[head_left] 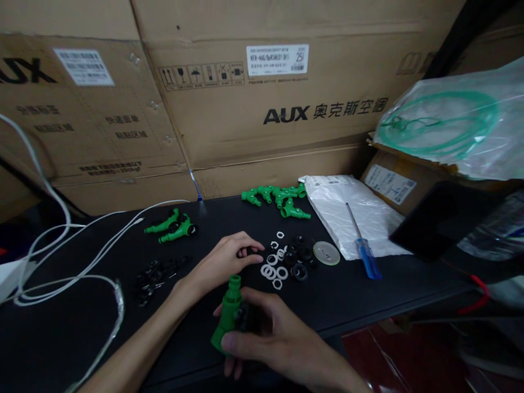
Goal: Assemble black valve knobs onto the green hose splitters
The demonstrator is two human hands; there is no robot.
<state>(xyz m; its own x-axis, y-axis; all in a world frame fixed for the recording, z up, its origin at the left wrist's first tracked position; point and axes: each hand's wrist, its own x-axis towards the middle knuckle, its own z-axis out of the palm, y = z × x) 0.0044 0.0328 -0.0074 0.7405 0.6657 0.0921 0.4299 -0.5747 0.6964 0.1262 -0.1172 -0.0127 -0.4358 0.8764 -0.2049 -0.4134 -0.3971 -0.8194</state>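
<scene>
My right hand (pixel 272 333) grips a green plastic Y-shaped hose fitting (pixel 231 308) close to the table's front edge, its narrow ribbed end pointing up. A black part (pixel 242 316) shows on the fitting's side, partly hidden by my fingers. My left hand (pixel 229 254) reaches over the table just left of several white ring washers (pixel 269 271), thumb and fingers apart, with nothing visible between them. Beside the washers lie black round rings (pixel 299 271) in a loose pile and a flat round disc (pixel 326 253).
More green fittings (pixel 295 210) lie at the back, and a pair (pixel 176 229) lies at left. Small black parts (pixel 155 275) sit near my left forearm. A blue screwdriver (pixel 367 259) rests on a white plastic bag (pixel 347 218). White cables (pixel 61 297) loop at left; cardboard boxes (pixel 229 131) stand behind.
</scene>
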